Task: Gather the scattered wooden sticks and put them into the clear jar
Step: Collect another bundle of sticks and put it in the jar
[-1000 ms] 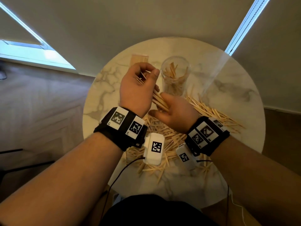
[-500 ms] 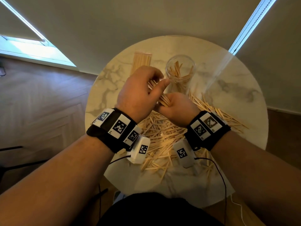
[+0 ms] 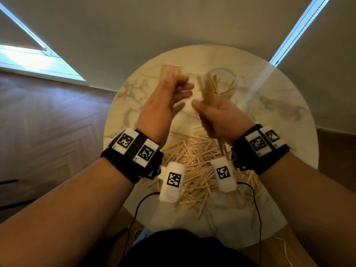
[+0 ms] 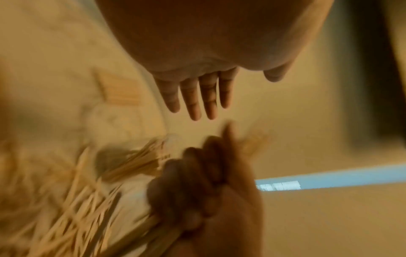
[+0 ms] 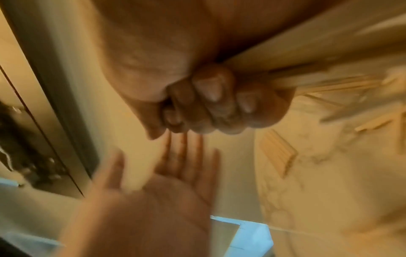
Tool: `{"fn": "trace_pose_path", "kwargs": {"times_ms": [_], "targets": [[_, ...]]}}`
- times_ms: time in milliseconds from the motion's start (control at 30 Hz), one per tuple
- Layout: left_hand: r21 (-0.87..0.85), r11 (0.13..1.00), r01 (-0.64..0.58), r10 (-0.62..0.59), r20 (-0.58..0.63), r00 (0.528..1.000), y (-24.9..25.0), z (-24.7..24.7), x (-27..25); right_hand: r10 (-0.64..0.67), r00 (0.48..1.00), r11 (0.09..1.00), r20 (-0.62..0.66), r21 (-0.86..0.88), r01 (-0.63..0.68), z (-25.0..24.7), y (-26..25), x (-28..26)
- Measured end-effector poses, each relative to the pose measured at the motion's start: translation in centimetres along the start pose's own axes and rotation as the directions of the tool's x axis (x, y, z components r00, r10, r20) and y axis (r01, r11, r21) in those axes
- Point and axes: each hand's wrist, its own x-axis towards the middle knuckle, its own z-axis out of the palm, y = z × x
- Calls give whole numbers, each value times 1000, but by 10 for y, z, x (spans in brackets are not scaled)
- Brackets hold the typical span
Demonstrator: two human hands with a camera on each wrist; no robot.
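Note:
My right hand (image 3: pixel 215 114) grips a bundle of wooden sticks (image 3: pixel 207 91) upright, just left of the clear jar (image 3: pixel 221 83), which holds several sticks. The same fist (image 5: pixel 211 102) shows curled round the bundle in the right wrist view, and again (image 4: pixel 197 175) in the left wrist view. My left hand (image 3: pixel 173 91) is raised beside it, fingers (image 4: pixel 197 97) straight and spread, holding nothing. A loose pile of sticks (image 3: pixel 194 166) lies on the round marble table (image 3: pixel 279 116) below both wrists.
A neat packed block of sticks (image 3: pixel 169 73) stands at the table's back left, behind my left hand. Cables (image 3: pixel 256 205) run from the wrist cameras across the table's near edge. Wooden floor lies to the left, a wall behind.
My left hand let go of the bundle and opened, moving away to the left. The right hand turned the sticks upright and lifted them toward the jar.

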Motion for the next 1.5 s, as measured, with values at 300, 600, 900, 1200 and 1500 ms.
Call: {"fn": "trace_pose_path", "kwargs": {"times_ms": [300,600,900,1200,1500], "targets": [[-455,606,653,-541,365,757,-32,6,-26,-409,907,718,-100,578,387,14,-79,-2],[-297,590,751,-598,465,653,-24,8,-20,-381,914,773,-137,496,396,32,-69,5],[-213,674,707,-616,366,697,-23,-3,-12,-378,924,828,-50,429,362,42,-45,12],[-172,800,574,-566,98,818,-18,-12,-1,-362,902,812,-234,396,428,50,-29,17],[4,883,469,-468,-69,881,-17,-13,7,-257,916,834,-307,409,371,49,-23,19]]}}
